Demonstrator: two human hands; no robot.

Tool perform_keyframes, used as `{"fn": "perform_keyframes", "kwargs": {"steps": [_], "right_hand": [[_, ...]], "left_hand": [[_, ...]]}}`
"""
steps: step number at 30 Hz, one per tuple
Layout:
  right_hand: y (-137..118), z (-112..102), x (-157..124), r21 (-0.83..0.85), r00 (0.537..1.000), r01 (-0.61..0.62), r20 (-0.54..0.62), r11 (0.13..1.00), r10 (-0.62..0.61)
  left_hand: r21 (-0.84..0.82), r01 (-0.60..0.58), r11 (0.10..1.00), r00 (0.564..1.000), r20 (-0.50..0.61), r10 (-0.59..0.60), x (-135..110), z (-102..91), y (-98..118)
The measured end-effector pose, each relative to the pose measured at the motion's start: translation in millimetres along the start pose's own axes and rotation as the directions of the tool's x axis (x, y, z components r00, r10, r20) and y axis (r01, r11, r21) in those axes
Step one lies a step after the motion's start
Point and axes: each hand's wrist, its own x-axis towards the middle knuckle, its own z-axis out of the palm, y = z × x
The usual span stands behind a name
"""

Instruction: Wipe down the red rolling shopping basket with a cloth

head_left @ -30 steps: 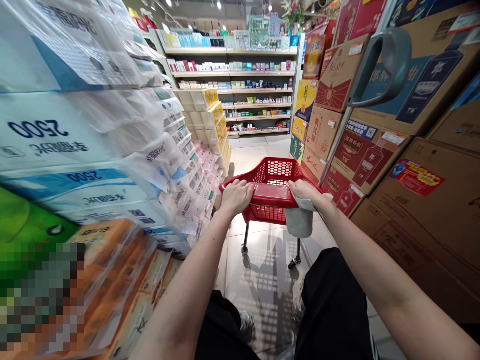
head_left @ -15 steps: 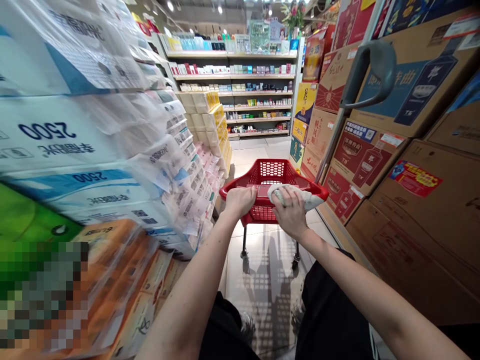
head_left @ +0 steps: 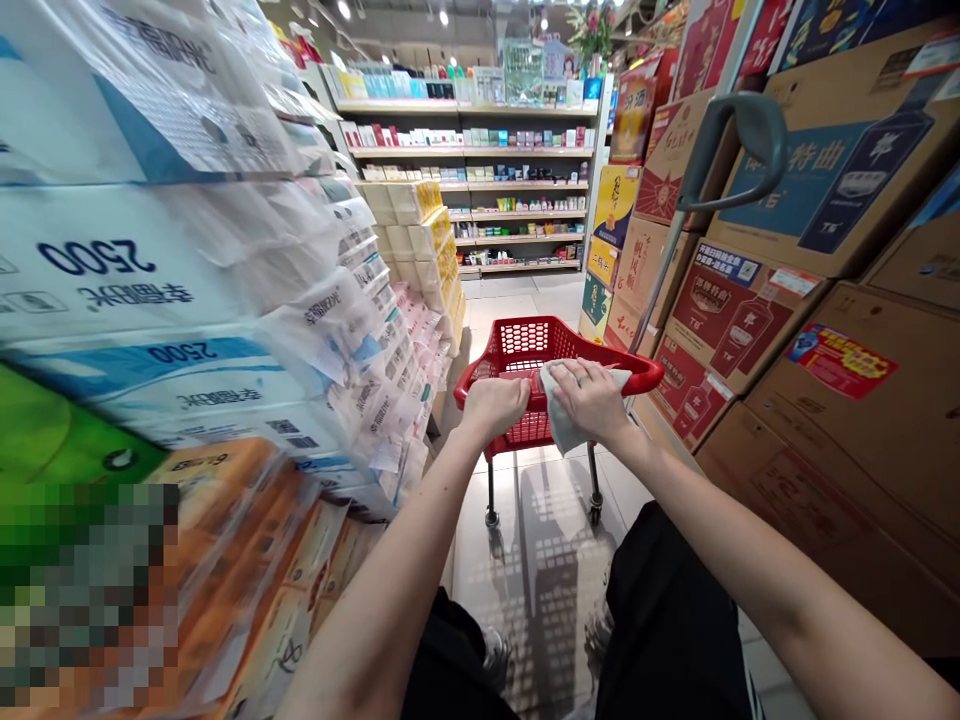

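Observation:
A red shopping cart [head_left: 517, 340] stands in front of me, its handle side towards me. My left hand [head_left: 496, 405] is closed around the left part of the handle. On the handle's right part lies a pale grey-white cloth [head_left: 568, 430], one end hanging down below the bar. My right hand [head_left: 589, 395] presses over this cloth with the fingers bent across the handle, a ring on one finger. The undersides of both hands are hidden. Through the cart's basket mesh, no goods can be made out.
Stacked packs of tissue paper [head_left: 217, 250] rise close on the left, with orange packs [head_left: 225, 500] lower down. Cardboard boxes [head_left: 825, 330] line the right side, beside a grey loop handle on a pole [head_left: 776, 180]. Shelves of small goods [head_left: 480, 155] stand ahead.
My right hand has flattened and shifted slightly right, and the cloth now hangs down below the handle. The cart and my left hand have moved a little to the right in view.

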Motion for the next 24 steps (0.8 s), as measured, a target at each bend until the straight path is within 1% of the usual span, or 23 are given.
{"fn": "perform_keyframes", "kwargs": {"steps": [2,4,6,7,8,10,12,14,16,19,21,22,24], "right_hand": [[8,-3,21,0.036,0.986,-0.124,0.121,0.992,0.118],[19,-4,38,0.063,0.938,-0.222,0.287,0.973,0.195],[32,-3,50,0.09,0.891,-0.272,0.401,0.958,0.215],[37,-3,53,0.108,0.881,-0.272,0.429,0.956,0.202],[42,-3,55,0.128,0.882,-0.253,0.437,0.959,0.174],[47,-4,54,0.156,0.905,-0.18,0.413,0.971,0.101],[45,-8,48,0.161,0.934,-0.086,0.357,0.983,0.023],[36,-13,39,0.15,0.957,0.013,0.284,0.989,-0.056],[23,-18,29,0.125,0.973,0.085,0.203,0.989,-0.109],[-2,-21,20,0.065,0.987,0.102,0.114,0.993,-0.109],[-17,-21,22,0.042,0.986,0.104,0.129,0.994,-0.109],[-24,-20,26,0.038,0.98,0.111,0.162,0.993,-0.116],[-34,-18,37,0.037,0.956,0.118,0.266,0.992,-0.124]], "left_hand": [[0.002,-0.008,1.0,1.0,0.005,0.008,-2,-0.1,5],[-0.013,-0.013,1.0,1.0,0.01,0.013,-5,-0.9,7],[-0.046,-0.034,0.998,0.999,0.009,0.034,-8,-2.2,0],[-0.067,-0.051,0.996,0.999,0.001,0.051,-10,-2.7,-6],[-0.093,-0.065,0.994,0.998,-0.016,0.064,-11,-2.8,-15],[-0.167,-0.078,0.983,0.996,-0.066,0.068,-14,-0.7,-33],[-0.282,-0.034,0.959,0.995,-0.103,0.005,-17,5.0,-49],[-0.363,0.02,0.932,0.99,-0.124,-0.07,-18,12.9,-55],[-0.4,0.067,0.914,0.979,-0.149,-0.137,-20,20.4,-54],[-0.416,0.108,0.903,0.961,-0.19,-0.203,-22,26.4,-46],[-0.41,0.119,0.904,0.954,-0.204,-0.219,-24,26.7,-40],[-0.402,0.123,0.907,0.953,-0.206,-0.221,-25,26.2,-38],[-0.379,0.132,0.916,0.953,-0.206,-0.223,-25,24.5,-35]]}}
